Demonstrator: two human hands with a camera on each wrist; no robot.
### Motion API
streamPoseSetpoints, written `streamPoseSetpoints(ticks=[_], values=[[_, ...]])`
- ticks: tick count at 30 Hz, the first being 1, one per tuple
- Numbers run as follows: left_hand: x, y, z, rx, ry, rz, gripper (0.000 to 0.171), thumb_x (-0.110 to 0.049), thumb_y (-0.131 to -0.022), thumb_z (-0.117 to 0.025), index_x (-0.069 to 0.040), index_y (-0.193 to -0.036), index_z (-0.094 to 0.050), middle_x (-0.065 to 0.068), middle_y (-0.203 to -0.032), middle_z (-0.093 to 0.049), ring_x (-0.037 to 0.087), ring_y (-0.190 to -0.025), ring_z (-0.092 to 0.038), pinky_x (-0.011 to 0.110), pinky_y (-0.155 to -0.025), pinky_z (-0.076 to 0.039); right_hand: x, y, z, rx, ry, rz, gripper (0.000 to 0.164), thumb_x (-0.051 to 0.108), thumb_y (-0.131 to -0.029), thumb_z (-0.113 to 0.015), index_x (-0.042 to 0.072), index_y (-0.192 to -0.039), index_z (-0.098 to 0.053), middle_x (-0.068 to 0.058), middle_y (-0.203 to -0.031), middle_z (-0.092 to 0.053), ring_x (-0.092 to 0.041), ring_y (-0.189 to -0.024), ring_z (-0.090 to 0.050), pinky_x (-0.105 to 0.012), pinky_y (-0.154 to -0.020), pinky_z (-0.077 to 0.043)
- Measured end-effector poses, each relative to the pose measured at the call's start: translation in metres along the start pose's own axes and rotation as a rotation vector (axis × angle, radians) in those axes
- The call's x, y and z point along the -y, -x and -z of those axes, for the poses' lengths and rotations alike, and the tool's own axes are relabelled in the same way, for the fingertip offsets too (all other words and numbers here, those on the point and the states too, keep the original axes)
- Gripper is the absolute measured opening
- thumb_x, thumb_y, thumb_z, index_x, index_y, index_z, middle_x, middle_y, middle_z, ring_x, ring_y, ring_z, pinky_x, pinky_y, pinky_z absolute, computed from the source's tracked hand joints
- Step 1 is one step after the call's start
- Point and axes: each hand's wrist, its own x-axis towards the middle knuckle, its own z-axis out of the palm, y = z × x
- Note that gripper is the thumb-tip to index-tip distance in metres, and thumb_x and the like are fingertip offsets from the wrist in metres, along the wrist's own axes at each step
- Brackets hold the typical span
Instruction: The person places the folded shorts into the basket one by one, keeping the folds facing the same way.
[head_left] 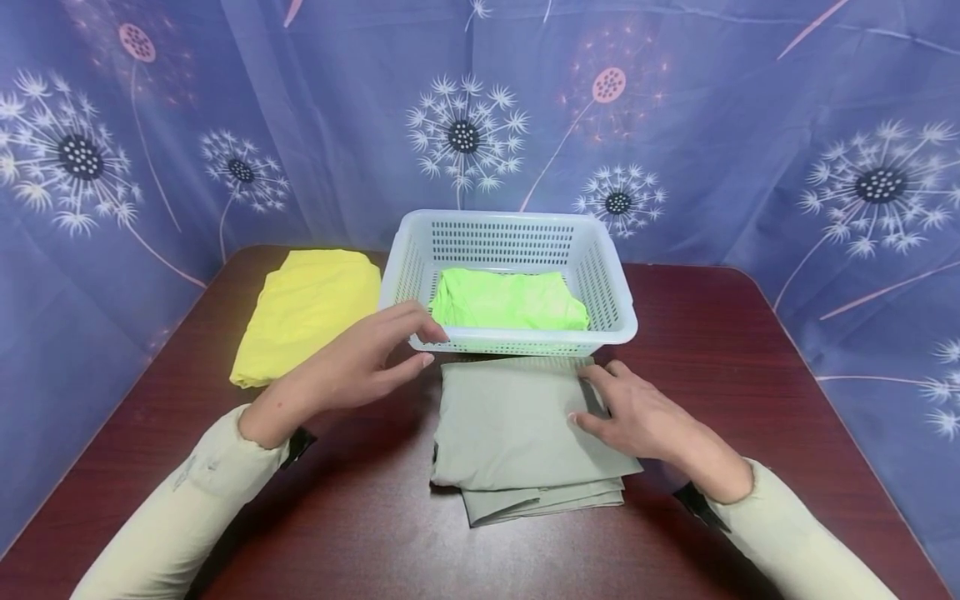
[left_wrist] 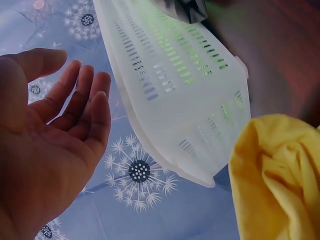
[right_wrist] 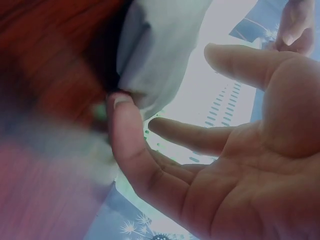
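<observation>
Near the front left corner of the white basket [head_left: 525, 340], my left hand [head_left: 367, 354] hovers with fingers loosely bent and nothing between them; its empty palm shows in the left wrist view. A folded grey cloth [head_left: 517, 425] lies on the table right in front of the basket. At the right side of that cloth is my right hand [head_left: 637, 412], its thumb and fingers spread over the edge. In the right wrist view one fingertip [right_wrist: 122, 102] meets the underside of the grey cloth [right_wrist: 155, 45], while the thumb stands apart from it. Bright green folded fabric [head_left: 510, 300] sits inside the basket.
A folded yellow cloth [head_left: 311, 308] lies to the left of the basket, close to my left forearm. The dark reddish-brown table [head_left: 360, 533] ends at the back against a blue curtain [head_left: 337, 108] with a dandelion print.
</observation>
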Motion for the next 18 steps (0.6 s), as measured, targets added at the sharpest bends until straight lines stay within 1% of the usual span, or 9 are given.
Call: streamPoseSetpoints(ticks=[4,8,15,18], values=[[-0.006,0.003,-0.001,0.015,0.029,-0.004,0.023,-0.009,-0.101,-0.069,-0.014,-0.123,-0.066,-0.006,-0.119,-0.064,0.009,-0.112,-0.062,0.03,-0.102,-0.052,-0.002,0.001,0.002,-0.003,0.005,-0.003,0.061,0.038,-0.096,-0.078,0.003,-0.142,-0.057,-0.008,-0.108,-0.06,-0.024,-0.096,-0.057,-0.043,-0.081,-0.05],[-0.014,0.004,-0.003,0.027,0.047,0.028,0.023,-0.013,-0.103,-0.069,-0.014,-0.125,-0.065,-0.006,-0.118,-0.064,0.009,-0.11,-0.065,0.032,-0.098,-0.055,-0.004,0.002,0.004,0.006,-0.003,-0.017,0.062,0.038,-0.096,-0.078,-0.001,-0.14,-0.057,-0.008,-0.107,-0.062,-0.023,-0.094,-0.059,-0.044,-0.081,-0.051],[-0.031,0.006,-0.008,0.066,0.147,0.173,0.024,-0.019,-0.104,-0.07,-0.016,-0.127,-0.064,-0.006,-0.112,-0.069,0.007,-0.094,-0.066,0.029,-0.077,-0.058,-0.008,0.003,0.008,0.032,-0.021,-0.057,0.067,0.04,-0.095,-0.078,-0.008,-0.136,-0.057,-0.013,-0.106,-0.064,-0.027,-0.095,-0.062,-0.049,-0.083,-0.054],[-0.035,0.007,-0.012,0.087,0.182,0.222,0.023,-0.02,-0.104,-0.07,-0.016,-0.126,-0.065,-0.006,-0.106,-0.071,0.008,-0.09,-0.067,0.028,-0.076,-0.059,-0.009,0.0,0.009,0.036,-0.022,-0.071,0.063,0.038,-0.096,-0.077,-0.01,-0.133,-0.058,-0.012,-0.103,-0.065,-0.027,-0.094,-0.061,-0.049,-0.083,-0.054]])
